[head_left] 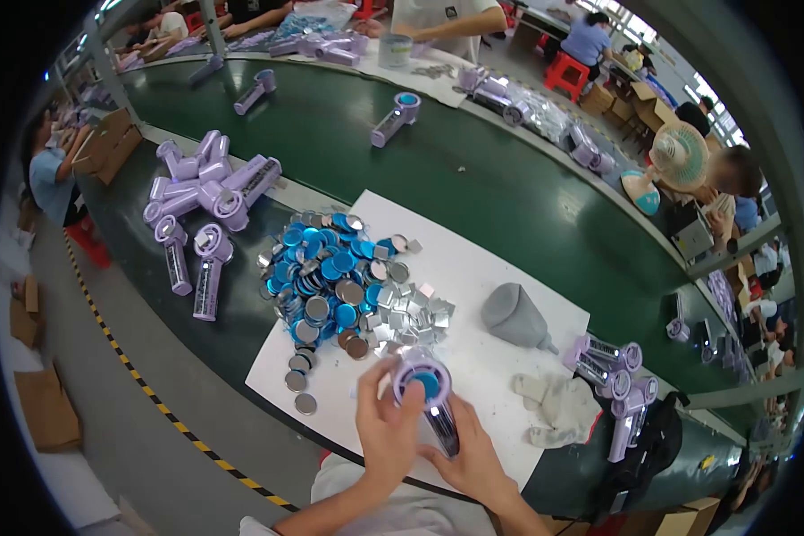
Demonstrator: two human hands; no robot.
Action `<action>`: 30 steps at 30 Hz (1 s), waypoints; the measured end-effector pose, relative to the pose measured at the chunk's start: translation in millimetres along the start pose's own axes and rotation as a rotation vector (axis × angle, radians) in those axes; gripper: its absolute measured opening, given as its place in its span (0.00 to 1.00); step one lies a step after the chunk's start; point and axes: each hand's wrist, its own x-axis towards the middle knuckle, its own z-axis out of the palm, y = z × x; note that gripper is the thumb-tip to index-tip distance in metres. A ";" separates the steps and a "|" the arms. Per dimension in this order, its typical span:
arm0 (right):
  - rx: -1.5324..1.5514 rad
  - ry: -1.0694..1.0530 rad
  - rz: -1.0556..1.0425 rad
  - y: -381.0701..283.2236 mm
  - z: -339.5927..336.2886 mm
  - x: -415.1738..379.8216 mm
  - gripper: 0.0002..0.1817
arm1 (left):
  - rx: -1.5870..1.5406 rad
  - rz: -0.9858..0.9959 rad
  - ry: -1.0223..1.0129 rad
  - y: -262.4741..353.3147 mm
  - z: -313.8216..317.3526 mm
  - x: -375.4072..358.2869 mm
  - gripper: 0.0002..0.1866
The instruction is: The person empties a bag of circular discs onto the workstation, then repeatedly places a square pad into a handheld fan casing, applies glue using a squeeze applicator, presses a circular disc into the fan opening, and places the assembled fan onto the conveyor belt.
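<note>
My right hand (469, 460) grips the handle of a small purple hand-held fan (431, 402), its round head turned up toward me with a blue disc (425, 384) in the centre. My left hand (386, 420) rests its fingers on the rim of that head, thumb by the blue disc. Both hands hover over a white sheet (473, 268) at the near edge of the green table (348, 125). Just beyond lies a heap of blue and silver round discs (330, 277) beside small silver square pieces (411, 313).
A pile of purple fans (207, 192) lies to the left, another few (612, 375) to the right near a white glove (554, 406) and a grey funnel (514, 314). Single fans (395, 118) stand on the green belt. Other workers sit around the far side.
</note>
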 end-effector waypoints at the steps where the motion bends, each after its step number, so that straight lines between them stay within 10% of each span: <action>1: 0.006 -0.060 0.036 5.5 -2.5 -1.3 0.42 | -0.036 0.012 0.036 2.7 0.6 8.5 0.30; 7: -0.395 -0.131 -0.078 1.0 -43.4 38.0 0.31 | -0.043 -0.173 -0.145 18.0 -23.3 46.4 0.32; 10: -0.457 0.056 0.015 11.8 -62.8 86.1 0.25 | 0.299 0.116 -0.159 15.4 -47.3 43.0 0.33; 15: -0.467 0.466 0.105 119.6 -102.6 203.5 0.23 | 0.669 0.186 0.193 35.6 -104.0 34.8 0.17; 20: 0.023 0.375 0.314 214.6 -100.5 265.8 0.29 | 1.161 0.490 0.514 58.8 -183.2 94.5 0.21; 22: -0.120 0.385 0.094 272.0 -96.3 282.1 0.29 | 1.327 0.530 0.580 66.8 -203.9 123.8 0.25; 30: 0.092 0.050 -0.005 98.0 -102.3 153.0 0.23 | 0.907 0.182 0.268 68.3 -234.1 167.3 0.26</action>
